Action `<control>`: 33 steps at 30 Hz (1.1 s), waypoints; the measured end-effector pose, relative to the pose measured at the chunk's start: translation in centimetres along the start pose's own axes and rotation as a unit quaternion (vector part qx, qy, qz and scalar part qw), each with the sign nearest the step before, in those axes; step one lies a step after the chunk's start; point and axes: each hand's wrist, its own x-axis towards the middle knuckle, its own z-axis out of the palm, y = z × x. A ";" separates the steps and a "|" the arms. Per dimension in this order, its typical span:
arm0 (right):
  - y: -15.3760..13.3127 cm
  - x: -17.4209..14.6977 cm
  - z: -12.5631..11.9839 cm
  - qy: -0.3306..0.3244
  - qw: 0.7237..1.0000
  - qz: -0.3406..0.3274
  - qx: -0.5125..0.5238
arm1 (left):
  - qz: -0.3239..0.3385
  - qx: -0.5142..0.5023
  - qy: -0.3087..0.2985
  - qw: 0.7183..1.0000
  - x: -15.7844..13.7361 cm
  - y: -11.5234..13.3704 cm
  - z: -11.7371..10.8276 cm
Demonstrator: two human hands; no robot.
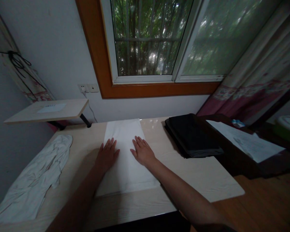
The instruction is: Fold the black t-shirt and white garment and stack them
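A white folded cloth lies flat in a long rectangle on the pale wooden table, reaching to its back edge. My left hand rests on the cloth's left side, palm down with the fingers stretched out. On the right side my right hand lies flat too, fingers pointing forward. Neither hand grips anything. At the left of the table is a rumpled white garment. A stack of folded black cloth sits at the right.
A small raised shelf with a paper label stands at the back left. Behind the table are a wall socket and a window. To the right, a dark surface carries a sheet of paper; a curtain hangs beyond.
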 end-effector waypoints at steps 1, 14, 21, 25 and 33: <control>0.2 -0.2 -0.1 0.000 1.000 0.003 -0.002 | -0.006 -0.005 -0.003 1.000 -0.2 -0.5 0.0; 2.0 -2.0 -0.9 -0.008 0.999 0.030 -0.017 | -0.104 -0.045 0.016 0.993 -2.1 -5.1 -0.4; 2.0 -2.7 -0.9 0.005 0.999 0.042 -0.017 | -0.068 -0.030 0.046 0.996 -2.2 -6.2 -1.9; 1.8 -2.8 -1.1 0.008 0.999 0.048 -0.016 | -0.071 0.014 0.031 0.997 -2.2 -5.5 -2.8; 1.8 -2.8 -1.4 0.011 0.999 0.047 -0.016 | -0.071 0.046 0.013 0.996 -1.9 -4.7 -3.4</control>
